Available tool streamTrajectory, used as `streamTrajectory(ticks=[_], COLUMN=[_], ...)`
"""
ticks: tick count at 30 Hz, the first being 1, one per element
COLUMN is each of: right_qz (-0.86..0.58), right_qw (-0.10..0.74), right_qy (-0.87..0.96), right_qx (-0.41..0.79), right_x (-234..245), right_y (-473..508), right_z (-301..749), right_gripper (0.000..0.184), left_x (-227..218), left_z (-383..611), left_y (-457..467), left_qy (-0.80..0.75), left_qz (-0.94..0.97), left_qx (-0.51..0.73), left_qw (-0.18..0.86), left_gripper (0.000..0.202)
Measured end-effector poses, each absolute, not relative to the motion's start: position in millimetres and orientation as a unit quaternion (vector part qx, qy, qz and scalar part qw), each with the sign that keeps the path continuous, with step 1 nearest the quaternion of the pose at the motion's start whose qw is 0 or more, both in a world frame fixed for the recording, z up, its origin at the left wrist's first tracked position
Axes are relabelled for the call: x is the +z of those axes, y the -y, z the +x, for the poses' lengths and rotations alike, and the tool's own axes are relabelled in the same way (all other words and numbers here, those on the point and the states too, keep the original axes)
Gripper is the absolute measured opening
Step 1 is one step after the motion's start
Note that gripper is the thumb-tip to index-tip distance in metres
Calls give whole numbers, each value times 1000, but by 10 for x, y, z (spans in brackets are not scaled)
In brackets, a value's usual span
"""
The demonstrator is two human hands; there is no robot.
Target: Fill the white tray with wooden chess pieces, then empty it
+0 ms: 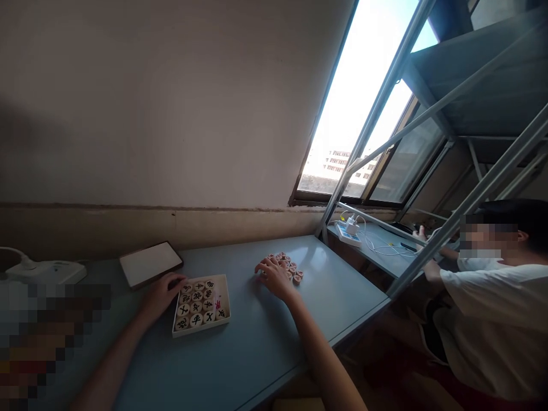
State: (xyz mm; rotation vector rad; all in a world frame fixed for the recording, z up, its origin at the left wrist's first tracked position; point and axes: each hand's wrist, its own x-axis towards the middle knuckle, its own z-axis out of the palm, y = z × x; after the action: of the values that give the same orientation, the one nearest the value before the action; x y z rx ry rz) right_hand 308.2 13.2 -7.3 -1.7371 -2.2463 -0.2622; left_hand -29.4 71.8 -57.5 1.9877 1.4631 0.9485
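An open white box on the desk holds several round xiangqi pieces with black characters, laid in rows. A bare patch with reddish marks shows at its right side. At the box's upper left corner, my left hand has its fingers bent around the edge. To the right of the box, my right hand reaches over a loose cluster of xiangqi pieces with reddish characters. Its fingers are apart and curve downward at the cluster's left side, partly covering it. I see no piece held in it.
The box lid lies behind my left hand on the blue-grey desk. A white power strip is at far left. Metal bed-frame poles rise beyond the desk's right end. A person sits at another desk on the right.
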Motion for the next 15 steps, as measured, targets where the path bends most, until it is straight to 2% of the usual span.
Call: streamTrajectory(ticks=[2,5,8,12,15], right_qz=[-620,-629,-568,-440,-397], right_qw=[130,158,186,122,95], right_qy=[769,759,802,889,913], right_qx=[-84,-61,-2,36,-14], right_x=[-58,-6,94,206,199], right_y=[-153,-151,-106,50,204], right_z=[3113,3104,2888,2378,2095], right_gripper=[13,16,17,24,27], left_x=[-558,-502,-447,-417,-411], left_z=[-319,-334,-325,-327,-346], left_y=[-716,-694,-672,-663,-663], left_qy=[-529,-526,-529,-539,-550], left_qz=[728,727,725,724,720], left_qx=[350,347,356,365,360], left_qw=[261,272,261,228,222], left_gripper=[45,45,45,45,44])
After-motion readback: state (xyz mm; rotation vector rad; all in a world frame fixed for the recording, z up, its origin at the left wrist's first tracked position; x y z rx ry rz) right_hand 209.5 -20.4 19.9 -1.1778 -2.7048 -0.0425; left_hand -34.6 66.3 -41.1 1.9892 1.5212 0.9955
